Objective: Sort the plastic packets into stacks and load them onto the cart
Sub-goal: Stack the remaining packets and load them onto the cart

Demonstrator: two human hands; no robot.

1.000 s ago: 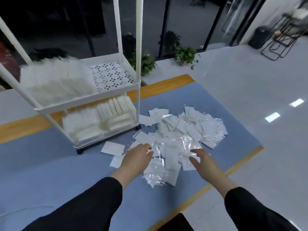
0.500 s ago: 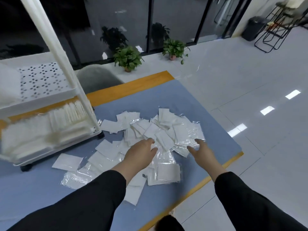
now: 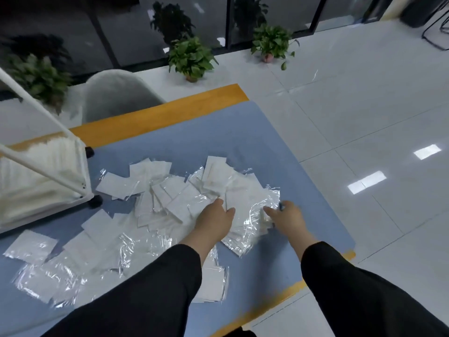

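Many white plastic packets (image 3: 184, 198) lie loose in a heap on the blue mat (image 3: 243, 142). My left hand (image 3: 215, 223) rests flat on the middle of the heap, fingers straight and pointing away from me. My right hand (image 3: 286, 218) is at the heap's right edge. Its thumb lies on top of some clear packets (image 3: 252, 215) and its fingers curl down over their edge; the hand is blurred. The white cart (image 3: 82, 176) stands at the left, its lower tray packed with upright rows of packets.
The mat covers a table with a wooden edge (image 3: 155, 122); the near right edge drops to a glossy tiled floor (image 3: 364, 117). A grey chair (image 3: 116, 93) and potted plants (image 3: 192, 59) stand beyond the table by a glass wall.
The view has swung right, so the cart slid to the left edge. Both hands reached further forward and right into the heap; my right hand now holds the packets at its right edge.
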